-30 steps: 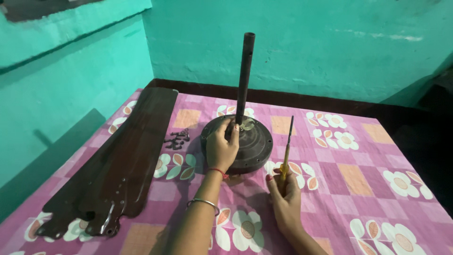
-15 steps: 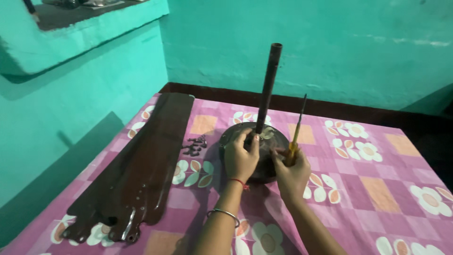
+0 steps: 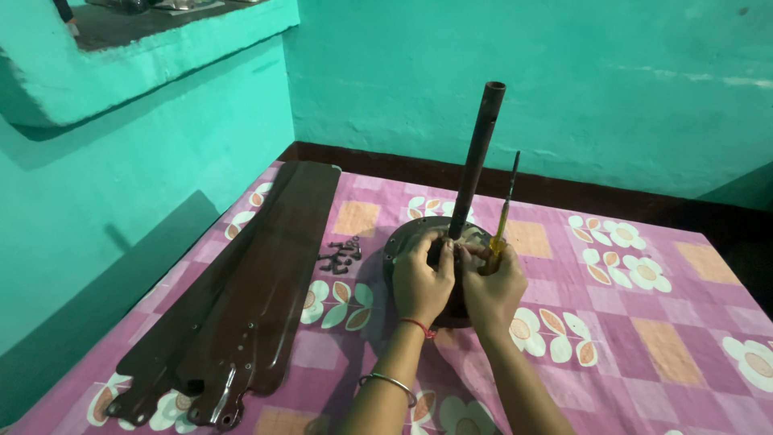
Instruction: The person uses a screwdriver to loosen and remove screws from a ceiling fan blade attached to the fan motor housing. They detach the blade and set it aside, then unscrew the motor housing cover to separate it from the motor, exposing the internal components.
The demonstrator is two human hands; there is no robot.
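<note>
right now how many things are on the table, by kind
fan motor with rod: 1
fan blades: 3, stacked, count unsure
screwdriver: 1, in right hand
screws: 1 pile, too small to count
total: 6

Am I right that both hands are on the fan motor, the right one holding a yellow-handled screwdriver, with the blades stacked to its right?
Not quite. The head view shows the blades stacked to the left of the fan motor, not the right. Both the left hand and the right hand are on it, the right holding the yellow-handled screwdriver.
</note>
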